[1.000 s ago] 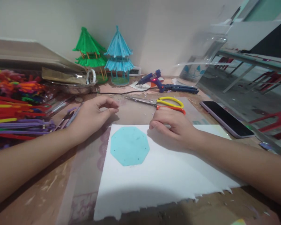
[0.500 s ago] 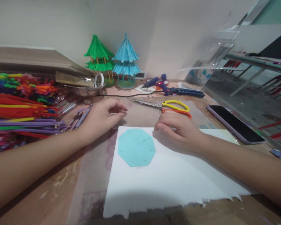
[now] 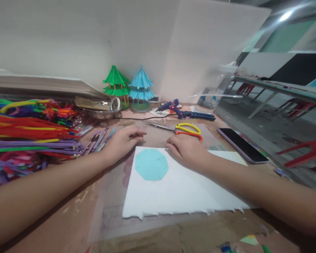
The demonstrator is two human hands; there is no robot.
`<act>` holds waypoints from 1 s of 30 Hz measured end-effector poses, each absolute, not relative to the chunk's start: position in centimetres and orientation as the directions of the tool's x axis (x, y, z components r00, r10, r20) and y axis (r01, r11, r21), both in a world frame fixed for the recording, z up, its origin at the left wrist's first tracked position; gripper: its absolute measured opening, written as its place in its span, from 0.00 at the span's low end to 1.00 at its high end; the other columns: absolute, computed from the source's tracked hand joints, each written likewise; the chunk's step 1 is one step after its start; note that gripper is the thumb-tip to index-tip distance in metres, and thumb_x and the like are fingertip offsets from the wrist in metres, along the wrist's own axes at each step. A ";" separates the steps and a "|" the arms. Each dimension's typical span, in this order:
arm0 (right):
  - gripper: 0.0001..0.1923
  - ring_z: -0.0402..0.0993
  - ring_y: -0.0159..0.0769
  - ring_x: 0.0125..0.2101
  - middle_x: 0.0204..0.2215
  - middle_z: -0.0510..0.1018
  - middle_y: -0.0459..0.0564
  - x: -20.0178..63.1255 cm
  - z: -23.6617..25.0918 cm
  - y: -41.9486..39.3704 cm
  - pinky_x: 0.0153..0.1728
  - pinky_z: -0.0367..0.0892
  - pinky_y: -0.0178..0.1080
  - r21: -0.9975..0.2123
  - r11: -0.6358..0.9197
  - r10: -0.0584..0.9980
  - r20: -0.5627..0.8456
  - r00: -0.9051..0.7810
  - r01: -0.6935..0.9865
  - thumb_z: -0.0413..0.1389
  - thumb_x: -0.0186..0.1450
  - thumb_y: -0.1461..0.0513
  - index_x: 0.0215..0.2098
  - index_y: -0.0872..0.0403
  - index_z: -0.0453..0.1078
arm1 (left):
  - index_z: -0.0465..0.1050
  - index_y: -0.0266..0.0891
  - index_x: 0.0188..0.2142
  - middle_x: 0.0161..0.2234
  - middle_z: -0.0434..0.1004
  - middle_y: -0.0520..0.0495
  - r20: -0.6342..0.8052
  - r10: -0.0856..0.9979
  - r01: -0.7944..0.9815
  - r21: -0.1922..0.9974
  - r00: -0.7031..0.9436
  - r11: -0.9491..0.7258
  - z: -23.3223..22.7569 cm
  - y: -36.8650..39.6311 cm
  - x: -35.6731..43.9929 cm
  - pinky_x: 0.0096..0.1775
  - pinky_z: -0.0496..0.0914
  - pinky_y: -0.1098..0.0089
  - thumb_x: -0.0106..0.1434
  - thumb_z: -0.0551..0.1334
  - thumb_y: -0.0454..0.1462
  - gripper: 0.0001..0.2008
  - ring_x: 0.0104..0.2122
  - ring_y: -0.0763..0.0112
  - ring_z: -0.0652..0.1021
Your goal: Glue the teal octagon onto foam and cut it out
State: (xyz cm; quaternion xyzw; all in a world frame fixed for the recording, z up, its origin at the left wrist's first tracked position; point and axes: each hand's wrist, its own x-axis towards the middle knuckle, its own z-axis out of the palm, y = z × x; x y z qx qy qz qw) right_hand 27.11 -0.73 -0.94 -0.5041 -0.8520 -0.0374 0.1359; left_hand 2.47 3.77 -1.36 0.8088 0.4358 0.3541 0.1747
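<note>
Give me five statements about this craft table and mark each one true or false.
1. The blue octagon lies on the white sheet. True.
2. The right hand holds the scissors. False: it rests on the sheet's far edge, and the scissors lie just beyond it on the table.
3. The glue gun lies behind the scissors, nearer the wall. True.
4. The phone lies to the left of the left hand. False: it lies on the right side of the table; pipe cleaners are piled on the left.
5. The left hand rests on the octagon. False: it lies on the table beside the sheet.
</note>
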 end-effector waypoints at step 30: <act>0.20 0.71 0.36 0.30 0.30 0.79 0.50 27.9 2.3 -2.0 0.28 0.57 0.36 -0.352 0.311 0.941 -0.018 -0.338 0.883 0.50 0.71 0.50 0.35 0.54 0.76 | 0.63 0.43 0.65 0.62 0.71 0.42 -0.352 0.723 0.782 0.463 0.595 -0.417 5.0 0.2 1.7 0.56 0.69 0.63 0.50 0.68 0.43 0.43 0.59 0.54 0.74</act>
